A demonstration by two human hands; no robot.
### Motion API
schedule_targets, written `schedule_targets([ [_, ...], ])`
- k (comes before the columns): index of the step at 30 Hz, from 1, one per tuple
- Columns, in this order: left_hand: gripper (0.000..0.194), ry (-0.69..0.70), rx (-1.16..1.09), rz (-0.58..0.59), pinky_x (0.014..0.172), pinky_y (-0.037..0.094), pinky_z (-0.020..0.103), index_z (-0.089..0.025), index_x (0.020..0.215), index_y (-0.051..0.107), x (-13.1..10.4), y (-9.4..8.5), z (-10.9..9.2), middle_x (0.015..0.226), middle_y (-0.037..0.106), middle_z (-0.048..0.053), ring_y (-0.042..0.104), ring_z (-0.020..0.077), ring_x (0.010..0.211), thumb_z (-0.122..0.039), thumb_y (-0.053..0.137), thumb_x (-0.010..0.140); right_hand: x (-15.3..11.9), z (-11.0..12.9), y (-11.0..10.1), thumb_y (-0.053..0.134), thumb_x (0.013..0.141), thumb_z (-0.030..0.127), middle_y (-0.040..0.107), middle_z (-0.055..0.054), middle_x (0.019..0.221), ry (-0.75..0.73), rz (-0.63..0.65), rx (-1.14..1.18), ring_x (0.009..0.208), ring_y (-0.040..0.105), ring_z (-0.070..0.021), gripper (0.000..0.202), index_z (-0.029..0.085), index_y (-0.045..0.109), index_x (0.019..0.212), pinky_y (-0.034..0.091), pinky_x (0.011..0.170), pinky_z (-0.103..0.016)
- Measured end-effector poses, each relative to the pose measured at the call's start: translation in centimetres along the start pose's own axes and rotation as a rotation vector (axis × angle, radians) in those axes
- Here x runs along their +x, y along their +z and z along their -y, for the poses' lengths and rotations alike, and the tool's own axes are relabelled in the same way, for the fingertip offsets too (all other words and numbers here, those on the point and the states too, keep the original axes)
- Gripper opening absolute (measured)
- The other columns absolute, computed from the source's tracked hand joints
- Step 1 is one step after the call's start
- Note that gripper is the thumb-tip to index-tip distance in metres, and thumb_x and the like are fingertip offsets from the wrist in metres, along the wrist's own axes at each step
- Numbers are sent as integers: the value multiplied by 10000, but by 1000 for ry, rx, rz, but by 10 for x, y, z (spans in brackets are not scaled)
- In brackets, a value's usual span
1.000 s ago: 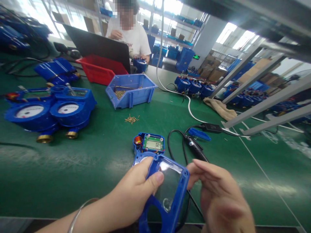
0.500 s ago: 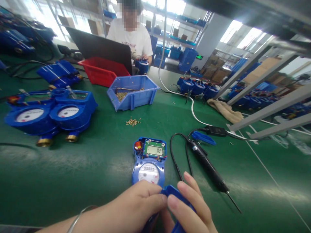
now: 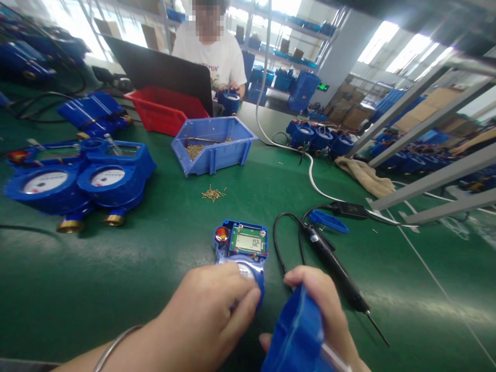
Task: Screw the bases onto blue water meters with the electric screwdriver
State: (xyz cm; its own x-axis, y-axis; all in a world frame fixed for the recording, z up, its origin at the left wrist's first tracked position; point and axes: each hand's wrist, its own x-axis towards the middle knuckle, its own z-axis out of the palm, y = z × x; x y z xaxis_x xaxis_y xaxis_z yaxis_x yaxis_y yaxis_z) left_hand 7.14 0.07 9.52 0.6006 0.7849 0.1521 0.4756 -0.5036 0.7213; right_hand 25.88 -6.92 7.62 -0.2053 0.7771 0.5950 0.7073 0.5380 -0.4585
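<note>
An uncovered blue meter [image 3: 250, 242] lies on the green table; its circuit board, small display and coil show. My left hand [image 3: 219, 310] is closed over the meter's round dial, hiding most of it; what its fingers pinch, if anything, is hidden. To the right of it, my right hand [image 3: 329, 310] grips a blue plastic cover [image 3: 296, 330], held up and tilted near the bottom edge. A black electric screwdriver [image 3: 337, 268] lies just beyond my right hand, its bit pointing toward the lower right. Loose brass screws [image 3: 213, 194] form a small pile behind the meter.
Behind the screws stand a blue bin [image 3: 217, 150] with brass screws and a red bin [image 3: 165, 111]. Two joined meters [image 3: 77, 181] are at left. A blue lid [image 3: 328, 221], cables and a metal frame [image 3: 437, 170] are at right. A person [image 3: 211, 57] sits across.
My left hand has moved up onto the dial, away from the blue cover. My right hand has raised and turned the cover, now apart from my left hand.
</note>
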Motion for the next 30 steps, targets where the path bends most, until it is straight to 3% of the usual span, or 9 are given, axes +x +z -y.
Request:
schedule_targets([
  [1, 292, 10, 151, -82, 741, 501, 369, -212, 856, 716, 3, 1, 6, 834, 637, 100, 592, 230, 800, -360, 465, 843, -4, -3, 1, 661, 730, 325, 509, -102, 1083, 114, -35, 32, 953, 559, -230, 827, 230, 185, 1400, 531, 817, -372],
  [3, 393, -17, 398, -180, 904, 404, 551, -225, 1103, 650, 12, 4, 19, 1192, 527, 179, 447, 388, 1141, -438, 548, 790, -9, -7, 4, 677, 718, 353, 521, -108, 1092, 299, -103, 93, 977, 569, -251, 861, 231, 168, 1402, 509, 859, -421],
  [6, 571, -88, 445, -37, 981, 302, 622, -269, 1245, 540, 25, 8, 34, 1402, 326, 189, 221, 455, 1303, -476, 635, 721, -7, -9, 9, 667, 730, 394, 564, -107, 1057, 452, -145, 204, 941, 594, -251, 620, 211, 406, 1261, 524, 831, -424],
  [8, 506, -89, 384, 63, 996, 320, 587, -269, 1270, 512, 30, 8, 38, 1417, 314, 187, 267, 411, 1306, -420, 573, 791, -1, -11, 11, 676, 720, 400, 568, -121, 1076, 525, -175, 294, 898, 606, -237, 540, 186, 492, 1181, 554, 763, -380],
  [10, 430, -69, 344, 75, 1003, 346, 546, -242, 1252, 533, 31, 8, 39, 1406, 333, 194, 335, 372, 1285, -365, 510, 840, 7, -14, 12, 683, 709, 410, 558, -135, 1115, 566, -197, 400, 878, 614, -230, 580, 175, 493, 1204, 565, 729, -358],
  [15, 362, -38, 348, 16, 970, 400, 534, -213, 1159, 620, 21, 12, 42, 1359, 388, 217, 421, 382, 1225, -332, 534, 827, 27, -21, 10, 671, 724, 419, 580, -102, 1138, 549, -136, 539, 943, 613, -226, 585, 211, 500, 1243, 539, 824, -369],
  [21, 269, 76, 215, -174, 1008, 364, 548, -207, 1027, 682, 6, 26, 56, 1401, 341, 171, 344, 348, 1289, -294, 502, 847, 37, -34, 20, 684, 726, 357, 515, -87, 1253, 477, -92, 402, 1038, 564, -230, 573, 257, 504, 1261, 515, 866, -395],
  [26, 389, 56, 228, -92, 1012, 363, 545, -204, 1197, 565, 7, 19, 55, 1408, 327, 182, 333, 343, 1293, -315, 532, 826, 41, -40, 25, 674, 745, 334, 499, -78, 1270, 473, -153, 430, 1036, 569, -211, 565, 283, 483, 1275, 507, 888, -398],
  [30, 377, 57, 281, -36, 984, 394, 533, -211, 1188, 573, 10, 14, 49, 1376, 358, 198, 377, 344, 1262, -311, 530, 827, 43, -38, 24, 680, 746, 306, 529, -56, 1246, 461, -187, 468, 1036, 580, -212, 528, 306, 507, 1245, 515, 880, -398],
])
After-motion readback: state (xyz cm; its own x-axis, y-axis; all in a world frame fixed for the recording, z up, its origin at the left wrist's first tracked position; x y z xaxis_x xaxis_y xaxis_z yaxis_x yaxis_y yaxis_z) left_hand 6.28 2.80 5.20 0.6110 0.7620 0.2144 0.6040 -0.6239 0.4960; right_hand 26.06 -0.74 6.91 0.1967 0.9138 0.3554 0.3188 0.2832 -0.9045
